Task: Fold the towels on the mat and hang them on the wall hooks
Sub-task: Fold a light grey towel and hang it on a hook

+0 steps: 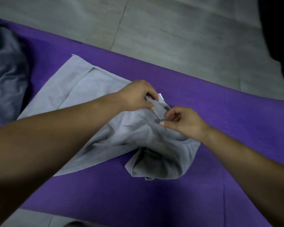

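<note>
A light grey towel (82, 89) lies across the purple mat (220, 112), flat at its far left and bunched into folds at its near right. My left hand (138, 95) pinches the towel's edge by a small white tag (161, 96). Just to the right, my right hand (182, 122) pinches a fold of the same towel between thumb and fingers. Both forearms reach in from the bottom corners. No wall hooks are in view.
A darker grey cloth (5, 69) lies crumpled at the mat's left end. Grey tiled floor (170, 30) runs beyond the mat's far edge. A dark shape (282, 30) fills the top right corner.
</note>
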